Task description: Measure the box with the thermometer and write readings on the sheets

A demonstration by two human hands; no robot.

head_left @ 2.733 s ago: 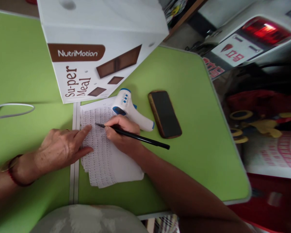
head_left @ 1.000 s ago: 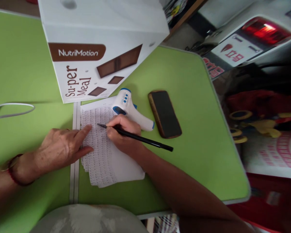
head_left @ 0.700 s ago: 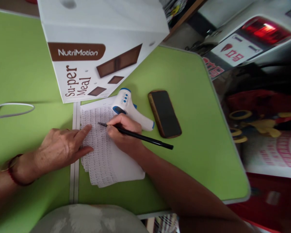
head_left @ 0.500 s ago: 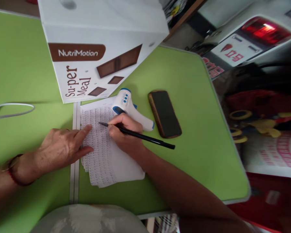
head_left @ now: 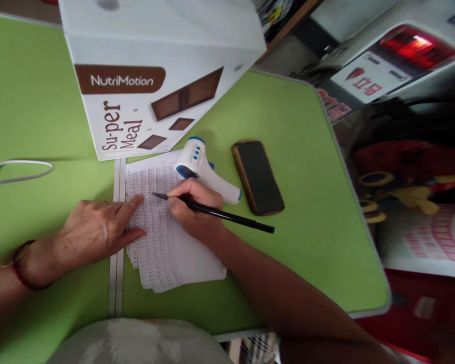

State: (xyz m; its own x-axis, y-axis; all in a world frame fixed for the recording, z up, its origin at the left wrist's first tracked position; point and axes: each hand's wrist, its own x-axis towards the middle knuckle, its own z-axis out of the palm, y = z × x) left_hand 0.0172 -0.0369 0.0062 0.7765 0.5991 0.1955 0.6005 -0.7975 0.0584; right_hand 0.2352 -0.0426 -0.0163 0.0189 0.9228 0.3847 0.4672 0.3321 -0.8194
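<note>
One grip, R hand (head_left: 197,210), is clamping the pen (head_left: 238,219); L hand (head_left: 94,230), grip apart, is touching the 9 o'clock edge of the marked sheets (head_left: 202,255), which are lying approx 8 o'clock from the phone (head_left: 260,177) on the desk (head_left: 307,212). For neat strokes, L fingertips (head_left: 139,198) should be pressing them flat, w/ R wrist (head_left: 220,247) moving lightly

Your left forearm (head_left: 3,296): bare, set aslant from the lower left, rising to the left wrist (head_left: 41,260). Your left hand (head_left: 93,230): back uppermost, left index finger (head_left: 127,210) extended, left thumb (head_left: 129,238) spread apart from it – other fingers bent, tips hidden. Your right forearm (head_left: 267,283): bare, slanting up from the lower right. Your right hand (head_left: 200,215): closed in a pinch between right thumb (head_left: 177,206) and right index finger (head_left: 187,186) – remaining fingers largely hidden. Hands: near each other, not touching.
</note>
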